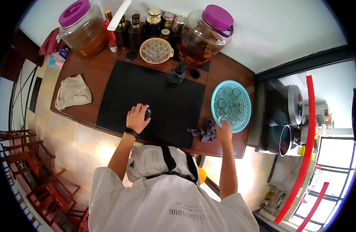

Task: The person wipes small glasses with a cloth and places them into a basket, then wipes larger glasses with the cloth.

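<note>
Glass gripped in left hand; right hand curled at near rim of basket, hold unclear. Possible chipping among crowded glasses from hasty pull.

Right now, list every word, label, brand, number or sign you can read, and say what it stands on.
"STUDIOS", upside down on the pale shirt; the characters around it and the smaller lines are unclear.
Cans, red bottle: markings too small to read.
Nothing else is legible.
</note>
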Tool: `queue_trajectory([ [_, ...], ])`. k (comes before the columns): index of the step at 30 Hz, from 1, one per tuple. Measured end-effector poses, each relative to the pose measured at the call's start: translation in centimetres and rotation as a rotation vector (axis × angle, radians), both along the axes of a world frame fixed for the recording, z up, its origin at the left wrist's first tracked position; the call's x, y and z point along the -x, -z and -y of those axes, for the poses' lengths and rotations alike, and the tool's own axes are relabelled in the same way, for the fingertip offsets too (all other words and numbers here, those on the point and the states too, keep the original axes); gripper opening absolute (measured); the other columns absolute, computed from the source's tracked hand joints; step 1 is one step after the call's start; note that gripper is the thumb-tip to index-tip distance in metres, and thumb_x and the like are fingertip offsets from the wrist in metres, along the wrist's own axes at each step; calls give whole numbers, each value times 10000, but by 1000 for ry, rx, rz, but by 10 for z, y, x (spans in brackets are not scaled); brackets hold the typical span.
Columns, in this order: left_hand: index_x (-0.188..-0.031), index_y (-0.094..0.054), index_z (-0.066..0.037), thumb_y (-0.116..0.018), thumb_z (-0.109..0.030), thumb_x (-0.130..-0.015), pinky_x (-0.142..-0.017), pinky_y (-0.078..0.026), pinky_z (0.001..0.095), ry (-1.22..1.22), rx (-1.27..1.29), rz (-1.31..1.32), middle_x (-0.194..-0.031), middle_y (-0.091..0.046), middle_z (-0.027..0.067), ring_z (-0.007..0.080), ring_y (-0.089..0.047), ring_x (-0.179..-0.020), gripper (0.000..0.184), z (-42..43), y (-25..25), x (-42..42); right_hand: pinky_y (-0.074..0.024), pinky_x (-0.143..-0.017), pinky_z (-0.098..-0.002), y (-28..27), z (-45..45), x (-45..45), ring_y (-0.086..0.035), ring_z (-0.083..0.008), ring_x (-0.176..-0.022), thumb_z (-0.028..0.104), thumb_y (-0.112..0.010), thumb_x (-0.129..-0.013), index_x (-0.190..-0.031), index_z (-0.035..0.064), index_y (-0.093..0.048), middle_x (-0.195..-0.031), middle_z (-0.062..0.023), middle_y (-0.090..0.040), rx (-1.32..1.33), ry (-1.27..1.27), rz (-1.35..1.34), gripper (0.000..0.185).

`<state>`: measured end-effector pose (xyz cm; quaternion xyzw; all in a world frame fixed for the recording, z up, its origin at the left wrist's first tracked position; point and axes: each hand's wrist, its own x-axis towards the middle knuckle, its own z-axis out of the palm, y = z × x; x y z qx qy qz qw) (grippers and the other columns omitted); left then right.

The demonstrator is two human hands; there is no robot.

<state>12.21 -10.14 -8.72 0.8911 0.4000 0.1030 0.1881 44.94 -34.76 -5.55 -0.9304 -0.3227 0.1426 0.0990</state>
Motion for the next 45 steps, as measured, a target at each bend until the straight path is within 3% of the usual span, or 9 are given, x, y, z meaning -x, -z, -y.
queue_trajectory([
  [9,-1252,-520,-121,-781,-225,-706,-906,-417,424,83,2,274,-1243,-514,63,290,-487,-1159,614,11,-42,-22,-499,-848,-371,-102,-9,68,-621,-307,-1033,183,-615,-886,-1204,-12,-595,-1264,-157,-579,-276,-162,164,373],
  [15,-1310,-487,-58,-821,-260,-672,-1038,-377,413,471,342,536,-1305,-522,133,336,-472,-1236,748,42,-88,-64,-470,-652,-252,-128,-39,111,-575,-152,-753,136,-660,-876,-1175,13,-615,-1147,-113,-625,-435,-325,-702,326],
  [19,-1318,-451,-80,-782,-45,-731,-787,-521,278,620,884,615,-1095,-596,95,173,-631,-935,674,62,-56,-76,-471,-671,-243,-107,-50,125,-581,-120,-808,84,-625,-900,-1158,12,-616,-1183,-97,-599,-433,-579,-844,268],
  [22,-1327,-419,-93,-765,-54,-764,-715,-515,240,362,1153,582,-1028,-595,62,115,-615,-833,662,64,-42,-65,-473,-833,-268,-77,-44,111,-575,-170,-1056,74,-566,-927,-1287,55,-525,-1336,-112,-512,-678,-321,-947,363],
  [26,-1342,-385,-81,-707,-13,-814,-690,-509,217,350,1215,690,-1027,-575,63,77,-597,-801,622,57,-29,-47,-473,-895,-337,1,-10,70,-532,-246,-1128,111,-602,-904,-1336,35,-471,-1380,-133,-470,-437,-225,-562,458],
  [28,-1338,-370,-70,-657,12,-846,-705,-524,246,282,1281,776,-1034,-570,82,107,-606,-815,575,56,-29,-41,-425,-980,-431,50,18,52,-485,-337,-1181,155,-666,-843,-1352,26,-457,-1370,-171,-467,-283,-331,145,565],
  [32,-1327,-363,-59,-622,2,-873,-727,-542,285,214,1416,929,-1071,-563,104,151,-616,-851,526,57,-29,-38,-450,-921,-455,72,38,47,-500,-364,-1114,156,-708,-760,-1234,73,-574,-1167,-152,-557,-106,77,207,500],
  [38,-1299,-377,-59,-587,-72,-916,-745,-554,311,111,1550,886,-1143,-566,123,185,-621,-877,436,49,-46,-37,-458,-868,-444,48,34,54,-549,-350,-989,110,-719,-730,-989,76,-662,-1010,-122,-608,-353,-2,132,267],
  [45,-1191,-438,-67,-563,-154,-949,-665,-560,297,59,1640,805,-1152,-567,119,171,-623,-860,286,48,-52,-35,-487,-857,-347,10,24,73,-600,-267,-1034,-3,-700,-749,-994,24,-646,-1075,-123,-621,-650,57,-272,252],
])
